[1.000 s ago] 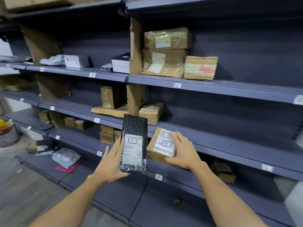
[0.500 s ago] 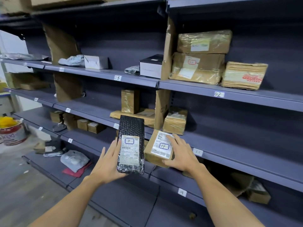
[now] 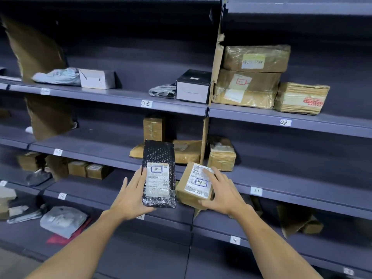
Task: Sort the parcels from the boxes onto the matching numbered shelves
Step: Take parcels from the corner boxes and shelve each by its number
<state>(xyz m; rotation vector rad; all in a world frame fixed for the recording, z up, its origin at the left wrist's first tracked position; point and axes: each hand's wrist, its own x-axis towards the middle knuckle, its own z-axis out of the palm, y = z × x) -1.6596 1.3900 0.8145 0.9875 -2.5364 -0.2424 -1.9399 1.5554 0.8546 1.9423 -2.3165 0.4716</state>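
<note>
Grey shelving (image 3: 100,95) | cardboard divider (image 3: 218,63) splits bays | black mailer (image 3: 159,156), brown box (image 3: 196,184) held

Dim, even light; shadowed shelf recesses, soft wide-angle edges

Shelf 03 (image 3: 120,96) carries a white carton (image 3: 97,79), a grey bag (image 3: 163,91) and a black-and-white box (image 3: 193,89). Shelf 02 (image 3: 342,125) bears two stacked brown parcels (image 3: 247,87), with a corrugated parcel (image 3: 302,98) just beside them.

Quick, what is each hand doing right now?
Left hand: holds the black bubble-wrap parcel marked 10.
Right hand: holds the brown box marked 14.
</note>
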